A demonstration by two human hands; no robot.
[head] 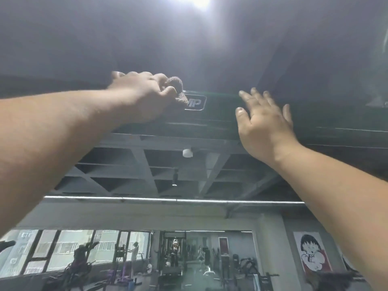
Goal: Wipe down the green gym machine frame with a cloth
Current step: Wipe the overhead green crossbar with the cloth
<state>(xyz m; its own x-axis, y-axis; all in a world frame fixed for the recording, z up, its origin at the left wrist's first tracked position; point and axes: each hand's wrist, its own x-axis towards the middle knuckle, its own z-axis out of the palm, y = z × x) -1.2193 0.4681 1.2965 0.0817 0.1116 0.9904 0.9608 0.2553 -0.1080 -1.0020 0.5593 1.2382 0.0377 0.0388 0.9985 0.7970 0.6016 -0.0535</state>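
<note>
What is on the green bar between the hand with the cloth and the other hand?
In the head view, a white-outlined logo plate sits on the green bar, right beside the cloth the left hand holds. From there to the right hand, the bar is bare.

Past your right fingers (255,97) the green beam (231,114) runs bare; your left hand (144,91) and its cloth (177,89) block it leftward. Below, open air.

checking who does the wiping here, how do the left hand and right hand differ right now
The left hand grips a brown cloth against the green frame beam; the right hand holds nothing. The left hand's fingers curl round the cloth; the right hand's are spread and straight. Both are raised overhead at the beam.
</note>
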